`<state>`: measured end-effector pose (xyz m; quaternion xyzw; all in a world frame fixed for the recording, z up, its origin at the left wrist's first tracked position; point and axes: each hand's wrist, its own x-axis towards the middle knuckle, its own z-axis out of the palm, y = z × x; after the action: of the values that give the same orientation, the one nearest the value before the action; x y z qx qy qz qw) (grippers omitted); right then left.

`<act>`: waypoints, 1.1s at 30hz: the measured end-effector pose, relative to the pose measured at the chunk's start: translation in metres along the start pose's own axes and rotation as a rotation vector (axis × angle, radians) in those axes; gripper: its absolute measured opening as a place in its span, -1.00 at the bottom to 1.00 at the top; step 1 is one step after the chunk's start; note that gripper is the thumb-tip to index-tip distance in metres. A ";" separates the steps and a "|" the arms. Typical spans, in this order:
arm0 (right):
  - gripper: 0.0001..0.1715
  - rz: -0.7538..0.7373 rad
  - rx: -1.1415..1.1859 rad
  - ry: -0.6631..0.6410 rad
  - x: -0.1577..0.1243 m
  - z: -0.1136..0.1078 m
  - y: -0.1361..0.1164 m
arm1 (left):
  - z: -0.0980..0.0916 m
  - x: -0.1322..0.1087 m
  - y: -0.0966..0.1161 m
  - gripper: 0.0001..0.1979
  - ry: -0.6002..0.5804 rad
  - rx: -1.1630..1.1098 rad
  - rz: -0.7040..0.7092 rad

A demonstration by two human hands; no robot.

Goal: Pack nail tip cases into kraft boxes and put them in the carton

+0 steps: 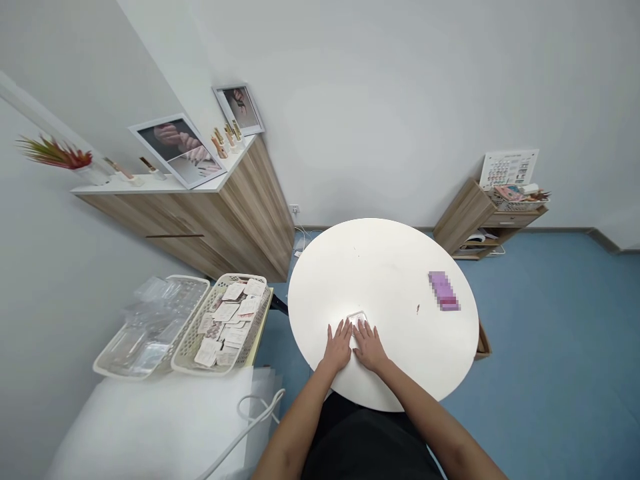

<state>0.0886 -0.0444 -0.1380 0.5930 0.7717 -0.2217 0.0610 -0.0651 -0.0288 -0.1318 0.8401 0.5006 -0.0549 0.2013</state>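
Note:
Both hands rest side by side near the front of a round white table (380,260). Between and under the fingertips lies a small clear, flat box or packet (357,316), whose contents I cannot make out. My left hand (338,347) lies flat with fingers stretched out, its fingertips at the packet's left edge. Palm down on the other side, my right hand (369,345) has its fingers spread over the packet's lower right part. The hands cover much of the packet, so I cannot tell whether either one grips it.
A pixelated purple item (444,291) lies on the table's right side. Left of the table stand a white basket of small cards (220,363) and another of clear plastic packs (115,367). Behind are a wooden cabinet (260,207) and a small shelf (463,213).

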 end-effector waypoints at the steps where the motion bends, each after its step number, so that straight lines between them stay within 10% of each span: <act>1: -0.17 -0.006 -0.023 0.009 0.000 0.001 0.000 | 0.004 0.000 -0.001 -0.23 0.022 0.022 0.007; 11: -0.15 0.013 -0.115 0.067 0.003 0.018 -0.001 | 0.022 0.010 -0.005 -0.24 0.080 0.026 -0.009; 18: -0.16 0.184 -0.144 -0.022 0.049 -0.029 0.031 | -0.009 -0.005 -0.017 -0.44 0.214 -0.155 -0.129; 26: -0.23 0.264 -0.243 0.023 0.096 -0.060 0.058 | -0.030 -0.083 -0.066 -0.66 0.592 -0.346 -0.373; 33: -0.39 -0.242 -0.187 0.200 0.109 -0.041 -0.043 | -0.014 -0.186 -0.091 -0.73 0.707 -0.258 -0.818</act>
<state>0.0230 0.0612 -0.1285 0.5066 0.8569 -0.0948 0.0116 -0.2370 -0.1380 -0.0905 0.5130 0.8259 0.2182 0.0845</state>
